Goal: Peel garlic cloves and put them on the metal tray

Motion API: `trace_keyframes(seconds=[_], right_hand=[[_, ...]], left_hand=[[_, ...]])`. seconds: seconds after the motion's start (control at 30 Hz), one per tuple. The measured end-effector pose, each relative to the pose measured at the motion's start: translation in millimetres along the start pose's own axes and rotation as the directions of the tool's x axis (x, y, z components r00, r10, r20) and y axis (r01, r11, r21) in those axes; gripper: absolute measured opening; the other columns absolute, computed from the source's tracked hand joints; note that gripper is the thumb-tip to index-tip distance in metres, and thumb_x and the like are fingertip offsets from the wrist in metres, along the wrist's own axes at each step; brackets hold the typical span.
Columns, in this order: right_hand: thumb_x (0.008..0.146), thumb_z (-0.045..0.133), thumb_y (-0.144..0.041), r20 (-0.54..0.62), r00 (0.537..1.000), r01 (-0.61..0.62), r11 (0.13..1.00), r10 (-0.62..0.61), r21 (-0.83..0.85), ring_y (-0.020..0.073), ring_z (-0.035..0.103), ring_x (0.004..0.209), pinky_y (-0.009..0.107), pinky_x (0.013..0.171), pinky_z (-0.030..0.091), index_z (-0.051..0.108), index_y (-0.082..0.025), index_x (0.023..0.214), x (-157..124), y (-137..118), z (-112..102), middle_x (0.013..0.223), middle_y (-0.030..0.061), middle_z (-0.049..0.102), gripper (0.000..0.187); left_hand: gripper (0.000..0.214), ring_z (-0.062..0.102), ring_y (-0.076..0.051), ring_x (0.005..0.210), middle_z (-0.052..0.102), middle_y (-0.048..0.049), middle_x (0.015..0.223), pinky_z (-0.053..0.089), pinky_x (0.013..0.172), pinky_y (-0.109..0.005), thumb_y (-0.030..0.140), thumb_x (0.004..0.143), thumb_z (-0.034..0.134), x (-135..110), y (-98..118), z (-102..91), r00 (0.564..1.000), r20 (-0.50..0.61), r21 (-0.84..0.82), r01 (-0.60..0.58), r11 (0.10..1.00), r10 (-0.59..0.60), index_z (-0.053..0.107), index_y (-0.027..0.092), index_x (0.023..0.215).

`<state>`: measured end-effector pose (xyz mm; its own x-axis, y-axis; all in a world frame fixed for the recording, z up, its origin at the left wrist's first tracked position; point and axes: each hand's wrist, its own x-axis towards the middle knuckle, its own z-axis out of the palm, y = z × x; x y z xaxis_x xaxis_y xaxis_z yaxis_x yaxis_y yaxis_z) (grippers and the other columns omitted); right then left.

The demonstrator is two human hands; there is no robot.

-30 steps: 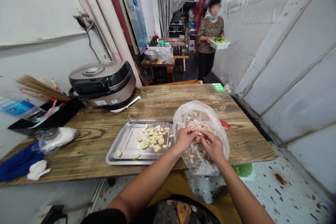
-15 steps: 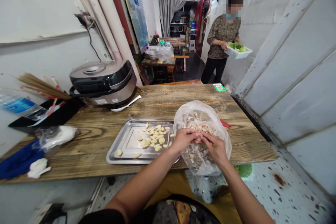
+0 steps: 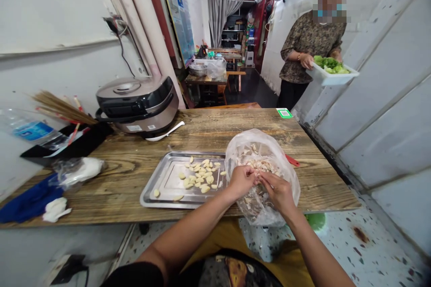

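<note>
My left hand and my right hand meet over the mouth of a clear plastic bag full of garlic and papery skins. Both hands pinch a small garlic clove between their fingertips. Left of the bag lies a metal tray with several peeled cloves heaped in its right half. Bag and tray rest on a wooden table.
A rice cooker with a white spoon stands at the back left. Chopsticks, a blue cloth and a bagged white thing lie at the left. A person carries a white tray of greens at the right wall.
The person with the tray of greens has walked closer along the right wall. My hands stay at the bag's mouth, working the same clove.
</note>
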<state>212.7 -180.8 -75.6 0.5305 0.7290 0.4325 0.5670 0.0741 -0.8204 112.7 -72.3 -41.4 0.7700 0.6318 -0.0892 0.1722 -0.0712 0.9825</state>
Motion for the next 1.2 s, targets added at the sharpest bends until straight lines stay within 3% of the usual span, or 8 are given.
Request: trace_keyframes(seconds=[0.17, 0.3, 0.43, 0.6, 0.73, 0.9, 1.03, 1.2], right_hand=[[0.074, 0.059, -0.038, -0.09, 0.977, -0.181, 0.973, 0.195, 0.144, 0.0226, 0.062, 0.085, 0.04, 0.082, 0.048, 0.068, -0.025, 0.093, 2, -4, 5, 0.092, 0.0049, 0.069, 0.025], [0.074, 0.058, -0.044, 0.003, 0.898, -0.373, 0.759, 0.44, 0.534, 0.0178, 0.06, 0.064, 0.031, 0.059, 0.05, 0.065, -0.02, 0.093, 8, -6, 7, 0.076, 0.0044, 0.067, 0.031], [0.071, 0.061, -0.044, 0.108, 0.872, -0.409, 0.59, 0.477, 0.696, 0.0139, 0.056, 0.059, 0.026, 0.052, 0.046, 0.065, -0.019, 0.087, 11, -7, 2, 0.073, 0.0031, 0.064, 0.029], [0.069, 0.063, -0.045, 0.123, 0.877, -0.443, 0.683, 0.464, 0.58, 0.012, 0.05, 0.053, 0.024, 0.048, 0.042, 0.064, -0.018, 0.073, 8, -10, 1, 0.065, 0.0019, 0.061, 0.027], [0.07, 0.06, -0.049, 0.158, 0.893, -0.446, 0.785, 0.421, 0.43, 0.0097, 0.044, 0.046, 0.021, 0.042, 0.037, 0.062, -0.018, 0.07, 6, -12, 1, 0.057, -0.0006, 0.056, 0.031], [0.07, 0.06, -0.048, 0.136, 0.868, -0.487, 0.767, 0.477, 0.419, 0.0077, 0.038, 0.038, 0.02, 0.037, 0.03, 0.056, -0.018, 0.057, 6, -10, -1, 0.045, -0.0036, 0.05, 0.034], [0.069, 0.061, -0.046, 0.168, 0.877, -0.475, 0.763, 0.449, 0.44, 0.0096, 0.046, 0.043, 0.021, 0.041, 0.037, 0.063, -0.018, 0.066, 5, -12, -2, 0.054, -0.0014, 0.057, 0.029], [0.068, 0.063, -0.042, 0.151, 0.89, -0.452, 0.783, 0.431, 0.428, 0.0129, 0.052, 0.05, 0.024, 0.046, 0.043, 0.066, -0.018, 0.083, 3, -14, -1, 0.06, 0.0005, 0.061, 0.028]], left_hand=[[0.013, 0.047, -0.007, 0.045, 0.053, 0.0026, 0.051, 0.037, 0.046, -0.018, 0.021, 0.073, 0.048, 4, 2, 7.1, 0.999, -0.016, -0.111, -0.031, 0.993, 0.029, 0.056, 0.014, 0.065], [0.012, 0.044, -0.007, 0.044, 0.05, 0.0036, 0.049, 0.033, 0.045, -0.017, 0.021, 0.073, 0.048, 4, 0, 3.8, 1.0, -0.006, -0.037, -0.014, 0.999, 0.013, 0.055, 0.014, 0.066], [0.018, 0.046, -0.009, 0.047, 0.054, 0.0022, 0.052, 0.035, 0.049, -0.019, 0.024, 0.076, 0.046, 0, -6, -4.4, 0.998, -0.019, 0.198, -0.063, 0.978, 0.068, 0.058, 0.014, 0.068], [0.027, 0.056, -0.016, 0.075, 0.063, -0.0063, 0.074, 0.042, 0.073, -0.026, 0.024, 0.08, 0.042, 0, -1, -6.7, 0.942, 0.014, 0.472, -0.303, 0.828, 0.337, 0.065, 0.014, 0.071], [0.023, 0.057, -0.015, 0.086, 0.066, -0.0057, 0.089, 0.042, 0.081, -0.026, 0.021, 0.079, 0.047, 7, 3, -7.0, 0.924, 0.053, 0.306, -0.377, 0.874, 0.38, 0.067, 0.017, 0.089], [0.024, 0.056, -0.012, 0.059, 0.065, -0.0026, 0.068, 0.044, 0.06, -0.023, 0.031, 0.071, 0.059, 11, -3, -3.6, 0.993, 0.059, -0.022, -0.103, 0.994, 0.104, 0.067, 0.013, 0.084], [0.026, 0.052, -0.008, 0.051, 0.06, 0.0001, 0.059, 0.042, 0.053, -0.021, 0.033, 0.06, 0.069, 10, -4, 1.5, 0.998, 0.05, -0.269, 0.042, 0.962, -0.03, 0.064, 0.01, 0.072], [0.027, 0.053, -0.008, 0.049, 0.06, 0.0003, 0.054, 0.043, 0.052, -0.02, 0.033, 0.056, 0.072, 10, -1, 0.9, 0.995, 0.054, -0.39, 0.102, 0.915, -0.088, 0.062, 0.01, 0.066]])
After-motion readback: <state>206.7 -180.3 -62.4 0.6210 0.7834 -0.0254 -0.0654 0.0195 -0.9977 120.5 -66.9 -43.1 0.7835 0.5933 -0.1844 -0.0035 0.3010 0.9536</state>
